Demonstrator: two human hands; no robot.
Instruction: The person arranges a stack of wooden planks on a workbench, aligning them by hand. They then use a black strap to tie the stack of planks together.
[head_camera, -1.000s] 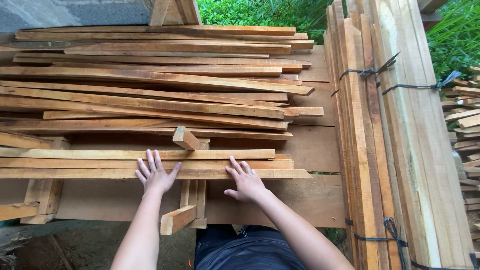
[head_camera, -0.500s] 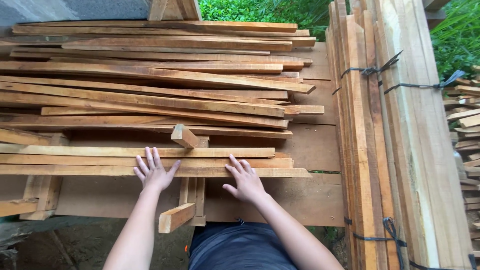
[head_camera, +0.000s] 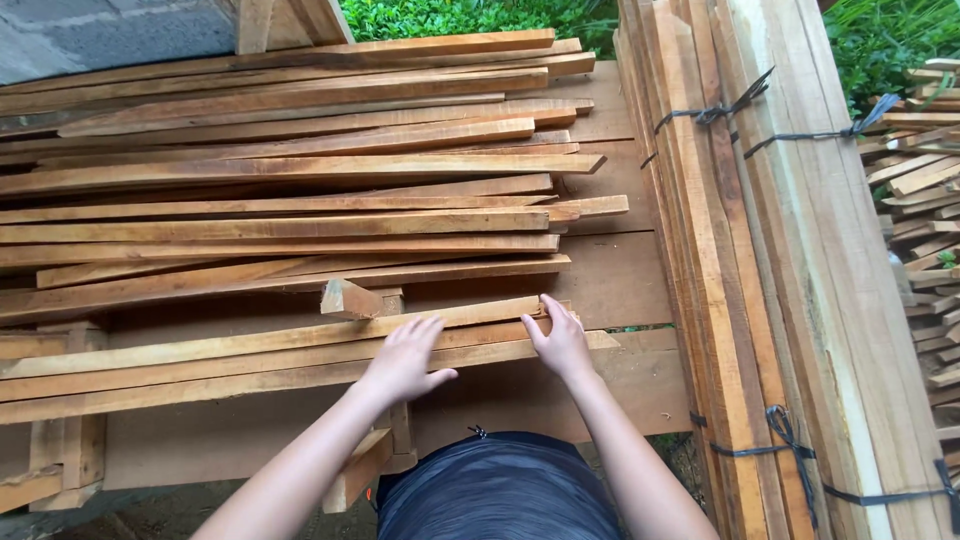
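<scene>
My left hand (head_camera: 405, 357) lies flat, fingers spread, on the nearest long wooden slats (head_camera: 250, 352) stacked across a wooden bench. My right hand (head_camera: 560, 338) rests on the right ends of the same slats, fingers around the end of the top slat near its tip. A short wooden block (head_camera: 348, 298) sits on the stack just beyond my left hand. Neither hand lifts anything clear of the pile.
A large pile of long reddish slats (head_camera: 300, 170) covers the bench behind. Tall bundles of planks (head_camera: 790, 250) tied with black straps stand at the right. More stacked wood (head_camera: 920, 170) lies far right, green plants at the top, a grey wall top left.
Both hands have shifted right along the nearest slats; the right hand now reaches their right ends. The view has tilted and moved rightward.
</scene>
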